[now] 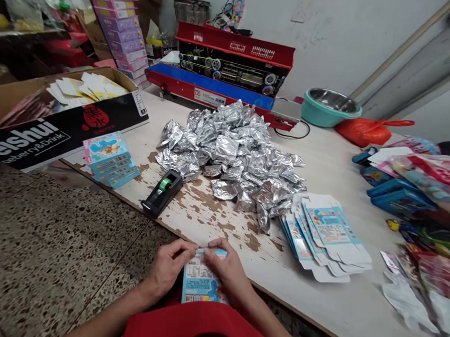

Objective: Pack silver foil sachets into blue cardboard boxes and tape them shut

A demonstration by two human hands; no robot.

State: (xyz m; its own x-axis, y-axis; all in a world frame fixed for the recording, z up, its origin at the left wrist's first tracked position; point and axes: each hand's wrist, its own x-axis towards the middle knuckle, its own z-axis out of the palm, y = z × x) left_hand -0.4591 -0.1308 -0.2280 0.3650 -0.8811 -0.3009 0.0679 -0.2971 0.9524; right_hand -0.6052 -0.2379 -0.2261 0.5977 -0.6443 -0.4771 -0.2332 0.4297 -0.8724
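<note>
My left hand (172, 264) and my right hand (226, 264) both grip the top end of a small light-blue printed carton (202, 280), held at the table's front edge above my lap. Fingers and thumbs of both hands are closed on its upper edge. The lower part of the carton runs down to a red garment (188, 326). Ahead of my hands lies a heap of silver foil packets (231, 148). To the right is a fanned stack of flattened blue and white cartons (326, 233). A black tape dispenser (162, 192) with green tape sits to the left.
Several blue boxes (109, 157) are stacked at the table's left edge, beside a black cardboard box (67, 121) holding cartons. A red sealing machine (223, 73) stands behind the foil heap. A teal basin (329, 107), a red plastic bag (364, 131) and packaged items (403, 194) line the right side.
</note>
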